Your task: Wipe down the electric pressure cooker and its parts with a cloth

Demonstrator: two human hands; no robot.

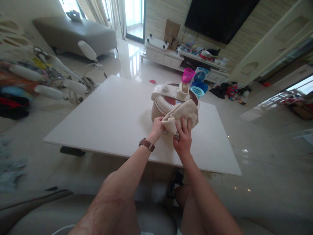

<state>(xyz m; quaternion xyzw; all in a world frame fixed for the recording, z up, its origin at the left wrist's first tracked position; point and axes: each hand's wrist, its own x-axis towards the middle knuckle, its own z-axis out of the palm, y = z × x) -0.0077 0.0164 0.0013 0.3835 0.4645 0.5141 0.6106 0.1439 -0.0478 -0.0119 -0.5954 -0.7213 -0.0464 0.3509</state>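
Observation:
A white and beige electric pressure cooker point(158, 109) stands upright on the white table point(107, 114), its lid on. Draped over its near right side is a beige cloth point(184, 112), which hides part of the lid and front. My left hand point(157, 127) is closed, pinching the cloth's left edge close to the cooker's front. With fingers spread over the cloth, my right hand point(183, 135) presses it against the cooker; the lower part of the cloth is bunched by the thumb. A watch with a brown strap is on my left wrist.
Pink and blue plastic baskets point(188, 75) are on the floor beyond the table. A low white cabinet point(162, 58) stands under the television point(217, 18). Left of the table is a white floor lamp point(61, 68) with several shades. A grey sofa point(156, 217) is beneath me.

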